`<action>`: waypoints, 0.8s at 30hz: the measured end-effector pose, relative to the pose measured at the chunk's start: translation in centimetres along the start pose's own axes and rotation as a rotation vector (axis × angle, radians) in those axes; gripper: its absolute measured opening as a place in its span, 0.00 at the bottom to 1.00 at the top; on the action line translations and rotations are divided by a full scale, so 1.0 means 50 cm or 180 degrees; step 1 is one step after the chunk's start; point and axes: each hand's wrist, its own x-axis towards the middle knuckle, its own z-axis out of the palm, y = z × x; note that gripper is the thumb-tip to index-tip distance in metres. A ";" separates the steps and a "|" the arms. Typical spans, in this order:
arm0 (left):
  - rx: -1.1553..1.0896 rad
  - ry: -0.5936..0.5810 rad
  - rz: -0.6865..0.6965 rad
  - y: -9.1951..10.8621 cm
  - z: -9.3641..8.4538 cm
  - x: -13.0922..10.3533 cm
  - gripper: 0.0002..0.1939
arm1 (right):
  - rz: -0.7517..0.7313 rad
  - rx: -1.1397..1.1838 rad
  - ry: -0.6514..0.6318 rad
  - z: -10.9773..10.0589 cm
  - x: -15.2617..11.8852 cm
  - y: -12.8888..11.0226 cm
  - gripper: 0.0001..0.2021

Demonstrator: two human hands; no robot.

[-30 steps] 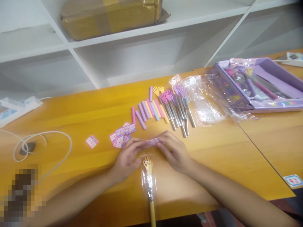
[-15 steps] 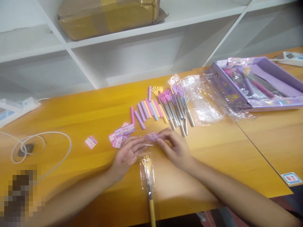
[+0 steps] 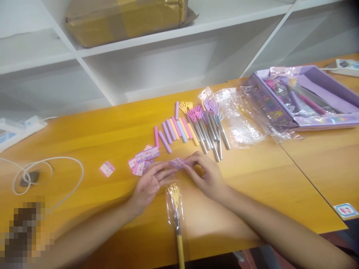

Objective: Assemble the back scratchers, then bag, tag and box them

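Note:
My right hand (image 3: 206, 173) pinches a small pink-and-purple printed card (image 3: 177, 163) between thumb and fingers. Opposite it, my left hand (image 3: 150, 183) has its fingers stretched out, their tips at the card's left edge; whether they grip anything is hard to see. Just below the hands lies a back scratcher (image 3: 174, 196) with a yellow hand-shaped head, metal rod and yellow handle, inside a clear plastic sleeve (image 3: 181, 211). A pile of similar cards (image 3: 141, 168) lies beyond my left hand, and one loose card (image 3: 107, 169) sits farther left.
Several back scratchers with metal rods (image 3: 206, 130) lie beyond my hands, beside coloured handle tubes (image 3: 165, 142). Clear plastic bags (image 3: 244, 127) adjoin a purple box (image 3: 272, 106) holding wrapped scratchers. A white cable (image 3: 82, 168) curls at left. White shelving (image 3: 157, 41) stands behind.
The card in my right hand has shifted slightly left, closer to my left fingertips, and is tilted a little differently. The things on the table stay put.

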 end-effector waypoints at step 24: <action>-0.0020 0.0133 -0.0035 0.001 -0.001 0.003 0.28 | -0.0343 -0.0103 -0.0435 -0.013 0.008 0.010 0.12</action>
